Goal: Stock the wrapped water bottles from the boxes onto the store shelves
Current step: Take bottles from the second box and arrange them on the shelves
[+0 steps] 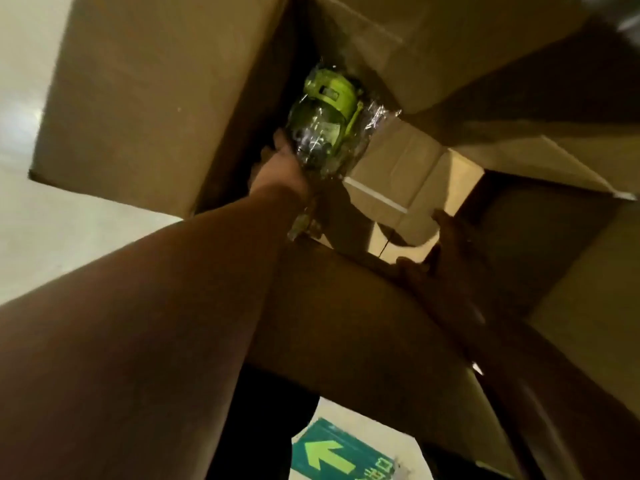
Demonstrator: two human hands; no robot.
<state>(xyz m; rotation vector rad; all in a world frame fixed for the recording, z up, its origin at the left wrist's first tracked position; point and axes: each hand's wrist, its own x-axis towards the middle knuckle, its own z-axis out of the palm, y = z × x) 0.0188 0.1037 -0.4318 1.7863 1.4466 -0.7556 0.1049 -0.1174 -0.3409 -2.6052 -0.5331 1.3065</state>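
Nearest the camera, at the bottom edge, a green floor sign (341,455) with a pale arrow is showing on the light floor (20,237), partly cut off by the near wall of a large open cardboard box (346,327). Over that wall the person's bare left forearm is reaching up and away from the lower left, and the left hand (280,171) is closing around the lower body of a wrapped water bottle (322,123), its fingers curling round the far side of the crinkled clear wrap. On the right, the right hand (446,244) is resting in shadow on the box rim, its fingers hooking over the cardboard edge and pressing on it; how tightly they are closing cannot be told in the dark. Between the two hands, a lighter folded cardboard insert (398,178) is lying inside the box, just beside the bottle. The bottle itself is sitting in the box opening, clear-bodied with a lime-green lid and strap, tilting with its lid pointing away from the camera. Farther off, a big brown flap (145,91) is standing up on the left, and other flaps (502,64) are spreading across the top and right.
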